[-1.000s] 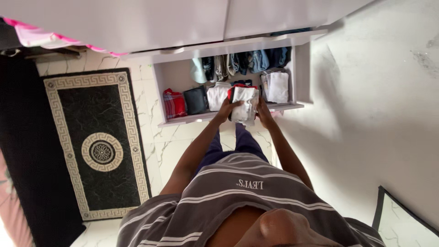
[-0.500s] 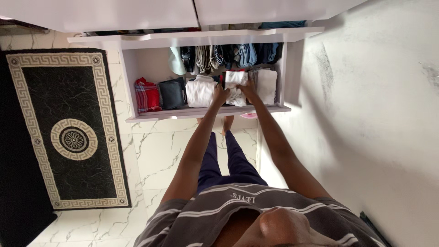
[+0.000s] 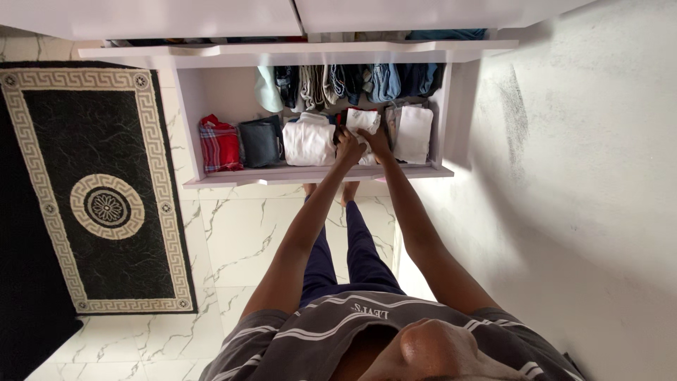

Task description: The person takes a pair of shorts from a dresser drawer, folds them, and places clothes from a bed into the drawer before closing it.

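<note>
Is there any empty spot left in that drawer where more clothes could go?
Yes. The back left of the drawer is bare, behind the red plaid cloth and black bundle, left of the hanging jeans. The right side is crowded: both hands press a white folded garment between the white stack and white pile.

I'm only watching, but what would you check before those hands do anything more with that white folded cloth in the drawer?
1. Left hand on the white folded cloth: ok.
2. Right hand on the same cloth: ok.
3. Cloth inside the open drawer, between the white bundle and the pale folded stack: ok.
4. Cloth seated fully down: cannot tell, hands hide its lower part.
5. Red plaid piece and dark piece stay apart from the hands: ok.
</note>
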